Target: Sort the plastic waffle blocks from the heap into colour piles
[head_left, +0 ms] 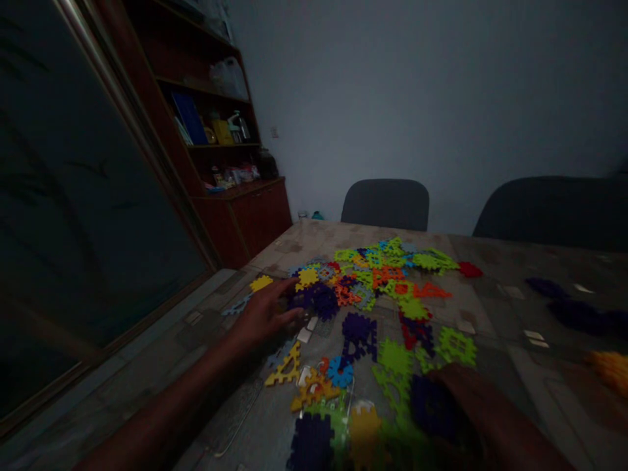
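Note:
Many flat plastic interlocking pieces in green, purple, orange, yellow, blue and red lie scattered over a patterned table. My left hand reaches forward with fingers stretched out, resting on purple pieces at the left edge of the pile, near a yellow piece. My right hand lies low at the front, dark and blurred, over a purple piece; its fingers are not discernible. A yellow triangular piece lies just in front of my left hand.
Two dark chairs stand behind the table against a pale wall. A wooden shelf cabinet with books and bottles stands at the back left. A large dark panel fills the left. Dark purple pieces lie at the right.

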{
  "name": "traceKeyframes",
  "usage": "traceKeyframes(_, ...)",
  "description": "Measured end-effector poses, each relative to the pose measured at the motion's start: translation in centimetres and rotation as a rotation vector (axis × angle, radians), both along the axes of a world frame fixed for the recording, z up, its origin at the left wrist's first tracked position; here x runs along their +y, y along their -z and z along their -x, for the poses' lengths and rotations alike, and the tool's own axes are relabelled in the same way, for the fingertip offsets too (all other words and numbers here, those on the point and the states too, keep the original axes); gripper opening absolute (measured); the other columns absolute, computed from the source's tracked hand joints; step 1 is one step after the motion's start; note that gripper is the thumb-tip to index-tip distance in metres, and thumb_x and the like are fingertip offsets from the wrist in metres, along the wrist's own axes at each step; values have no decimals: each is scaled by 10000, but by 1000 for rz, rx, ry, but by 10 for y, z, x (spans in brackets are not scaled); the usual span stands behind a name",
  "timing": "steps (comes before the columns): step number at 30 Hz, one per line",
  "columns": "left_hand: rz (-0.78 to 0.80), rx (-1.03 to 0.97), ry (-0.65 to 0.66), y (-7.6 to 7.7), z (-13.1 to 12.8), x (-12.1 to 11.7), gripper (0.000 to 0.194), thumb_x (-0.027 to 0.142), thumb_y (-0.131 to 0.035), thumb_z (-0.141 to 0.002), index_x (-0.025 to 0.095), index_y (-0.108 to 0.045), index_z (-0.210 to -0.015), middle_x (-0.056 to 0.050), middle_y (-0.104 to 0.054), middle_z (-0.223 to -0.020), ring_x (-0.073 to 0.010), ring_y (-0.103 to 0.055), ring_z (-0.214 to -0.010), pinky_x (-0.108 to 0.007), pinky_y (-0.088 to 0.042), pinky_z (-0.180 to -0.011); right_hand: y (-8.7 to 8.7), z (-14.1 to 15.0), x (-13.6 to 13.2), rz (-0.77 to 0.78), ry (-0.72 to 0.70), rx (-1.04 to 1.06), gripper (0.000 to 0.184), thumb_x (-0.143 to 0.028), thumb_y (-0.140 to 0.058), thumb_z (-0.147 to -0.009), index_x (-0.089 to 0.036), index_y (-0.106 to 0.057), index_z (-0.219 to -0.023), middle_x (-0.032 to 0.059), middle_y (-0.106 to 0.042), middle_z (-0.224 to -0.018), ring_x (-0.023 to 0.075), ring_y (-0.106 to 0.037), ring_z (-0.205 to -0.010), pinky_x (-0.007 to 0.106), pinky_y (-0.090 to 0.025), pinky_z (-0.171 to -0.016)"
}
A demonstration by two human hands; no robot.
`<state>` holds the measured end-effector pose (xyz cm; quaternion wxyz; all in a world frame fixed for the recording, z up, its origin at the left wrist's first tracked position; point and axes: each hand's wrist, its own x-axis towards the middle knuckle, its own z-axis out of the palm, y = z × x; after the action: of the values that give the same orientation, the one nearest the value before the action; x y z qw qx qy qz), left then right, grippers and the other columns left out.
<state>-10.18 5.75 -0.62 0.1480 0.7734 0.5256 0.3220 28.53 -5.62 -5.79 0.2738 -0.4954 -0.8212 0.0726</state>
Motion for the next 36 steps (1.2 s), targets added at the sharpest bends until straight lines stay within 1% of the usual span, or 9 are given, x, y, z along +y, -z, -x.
traceKeyframes(5,24,-118,-65,-8,3,0,548,561,-599,-862,179,-573,-1255,-97,-659,-1143,-271,-646,-1022,-394,-547,-888,7,-6,5,26,-23,-1,515,-171,-675,-679,-285,-583,-1172,85,-698,-1124,310,-677,-980,441,-563,-812)
traceKeyframes(10,40,-92,-41,5,-6,-8,547,565,-643,-827,194,-609,-1227,-96,-661,-1131,-287,-644,-1008,-415,-545,-880,14,-7,8,92,15,-17,573,-211,-742,-665,-279,-592,-1214,109,-680,-1182,337,-652,-1044,513,-530,-894)
traceKeyframes(16,9,9,46,19,-14,-13,519,555,-672,-833,248,-614,-1247,-80,-641,-1182,-306,-620,-1061,-437,-515,-927,-17,-5,5,243,81,-117,531,-243,-756,-698,-226,-622,-1212,146,-648,-1209,352,-621,-1076,522,-500,-906)
traceKeyframes(20,-16,61,71,24,-15,-16,519,584,-652,-866,266,-600,-1273,-75,-611,-1261,-312,-586,-1147,-466,-476,-1021,-33,-2,4,301,110,-178,456,-200,-794,-659,-212,-660,-1095,147,-642,-1152,353,-605,-1036,495,-492,-857)
traceKeyframes(23,-30,94,91,27,-17,-19,534,619,-625,-885,266,-594,-1285,-76,-592,-1301,-309,-567,-1189,-449,-465,-1055,-38,5,5,321,108,-216,452,-165,-814,-632,-212,-660,-1054,118,-643,-1090,325,-598,-990,481,-474,-847)
traceKeyframes(26,-52,131,114,29,-18,-20,533,641,-578,-912,265,-586,-1290,-69,-607,-1270,-288,-593,-1149,-396,-508,-1000,-41,12,7,328,83,-235,493,-170,-820,-635,-220,-650,-1095,103,-640,-1096,309,-584,-993,467,-458,-847)
traceKeyframes(29,-59,140,116,33,-18,-19,563,687,-555,-911,253,-598,-1267,-72,-628,-1224,-286,-619,-1098,-393,-526,-965,-43,13,9,335,64,-244,489,-178,-818,-647,-210,-650,-1105,99,-642,-1092,303,-578,-993,461,-452,-854)
traceKeyframes(32,-62,138,105,37,-16,-20,579,720,-534,-910,263,-599,-1260,-70,-625,-1228,-286,-620,-1096,-397,-528,-956,-46,5,11,349,76,-201,447,-186,-809,-658,-202,-654,-1077,98,-639,-1078,303,-579,-994,465,-453,-873)
traceKeyframes(36,-67,151,112,41,-13,-21,553,703,-527,-926,282,-577,-1280,-63,-608,-1243,-278,-606,-1114,-394,-516,-970,-52,-14,12,304,149,-98,374,-227,-746,-747,-201,-638,-1104,131,-628,-1142,316,-571,-1041,462,-456,-889)
